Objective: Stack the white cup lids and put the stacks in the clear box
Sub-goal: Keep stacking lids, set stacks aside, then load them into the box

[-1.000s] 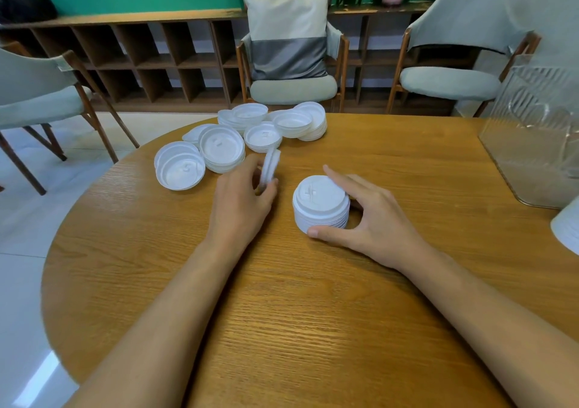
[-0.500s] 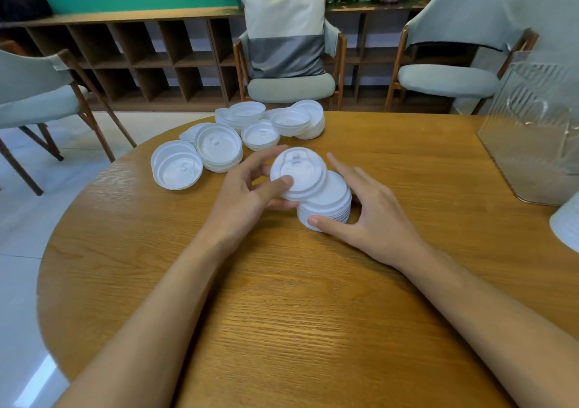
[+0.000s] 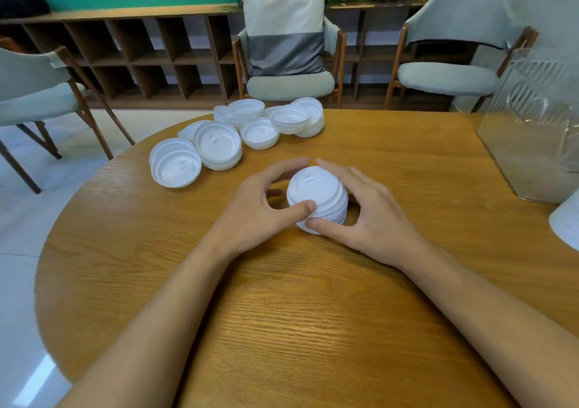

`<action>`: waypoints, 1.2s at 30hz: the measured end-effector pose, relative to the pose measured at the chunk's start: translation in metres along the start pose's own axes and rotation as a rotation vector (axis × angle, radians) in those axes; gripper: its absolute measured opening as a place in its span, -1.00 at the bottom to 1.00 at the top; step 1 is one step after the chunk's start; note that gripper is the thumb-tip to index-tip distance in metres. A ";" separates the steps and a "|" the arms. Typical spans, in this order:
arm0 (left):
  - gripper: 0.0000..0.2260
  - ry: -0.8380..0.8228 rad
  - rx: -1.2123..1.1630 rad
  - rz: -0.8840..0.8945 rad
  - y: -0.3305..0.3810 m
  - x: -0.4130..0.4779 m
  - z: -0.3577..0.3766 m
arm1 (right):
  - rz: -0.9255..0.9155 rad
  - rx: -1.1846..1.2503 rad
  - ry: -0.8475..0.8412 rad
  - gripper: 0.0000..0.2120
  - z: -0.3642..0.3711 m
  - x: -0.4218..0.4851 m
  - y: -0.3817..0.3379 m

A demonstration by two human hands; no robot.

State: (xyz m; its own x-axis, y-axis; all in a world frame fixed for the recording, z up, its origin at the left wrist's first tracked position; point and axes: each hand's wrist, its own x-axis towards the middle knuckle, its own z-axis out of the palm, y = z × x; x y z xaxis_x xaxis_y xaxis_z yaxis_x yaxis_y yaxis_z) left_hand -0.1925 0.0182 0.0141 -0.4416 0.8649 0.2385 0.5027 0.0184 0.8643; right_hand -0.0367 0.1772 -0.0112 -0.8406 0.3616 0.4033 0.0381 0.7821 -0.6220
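Observation:
A stack of white cup lids [image 3: 319, 194] stands in the middle of the round wooden table [image 3: 313, 329]. My left hand [image 3: 260, 210] curls round its left side, thumb on the top lid's rim. My right hand [image 3: 369, 216] cups the right side, thumb at the base and fingers behind. Several loose white lids [image 3: 219, 144] lie upside down in low piles at the table's far left. The clear box [image 3: 532, 132] stands at the right edge of the table.
Part of another white stack [image 3: 567, 222] shows at the right edge of the frame, in front of the clear box. Three chairs [image 3: 291, 63] stand around the far side of the table, with low wooden shelving behind them.
My left hand brought a lid over from the left and set it on top of the stack. Both hands now close round the stack, which my right hand kept holding.

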 end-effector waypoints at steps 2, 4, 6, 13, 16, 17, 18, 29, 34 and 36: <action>-0.47 0.005 -0.048 -0.006 0.001 0.000 0.001 | -0.001 0.006 0.011 -0.16 0.000 0.000 0.000; -0.47 0.076 -0.053 -0.009 0.001 0.001 0.003 | 0.014 0.021 0.014 -0.12 0.000 0.000 -0.001; -0.48 0.139 -0.022 -0.001 0.001 0.001 0.006 | 0.031 0.033 0.021 -0.07 0.000 0.001 -0.001; -0.50 0.236 0.076 0.056 0.000 0.000 0.022 | 0.016 0.019 0.038 -0.07 0.002 0.001 0.003; -0.47 0.259 0.127 0.098 -0.003 0.000 0.025 | 0.013 0.032 0.031 -0.07 0.002 0.001 0.005; -0.45 0.258 0.143 0.109 -0.004 0.000 0.026 | 0.009 0.036 0.026 -0.06 0.002 0.001 0.005; -0.44 0.253 0.152 0.112 -0.004 0.000 0.026 | 0.007 0.043 0.022 -0.06 0.003 0.002 0.005; -0.50 0.209 0.182 0.073 -0.006 0.003 0.028 | 0.067 0.043 -0.037 -0.07 0.000 0.004 0.004; -0.48 0.180 0.160 0.060 -0.007 0.000 0.030 | 0.067 0.033 -0.024 -0.10 0.001 0.003 0.002; -0.47 0.156 0.179 0.067 -0.009 -0.001 0.029 | 0.061 0.027 -0.017 -0.11 0.000 0.003 0.001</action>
State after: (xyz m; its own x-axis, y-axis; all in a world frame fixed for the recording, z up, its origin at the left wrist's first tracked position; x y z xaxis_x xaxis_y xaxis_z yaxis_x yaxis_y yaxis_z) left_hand -0.1752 0.0313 -0.0069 -0.5056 0.7794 0.3700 0.6518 0.0641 0.7556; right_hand -0.0397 0.1791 -0.0108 -0.8460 0.3992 0.3534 0.0746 0.7450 -0.6629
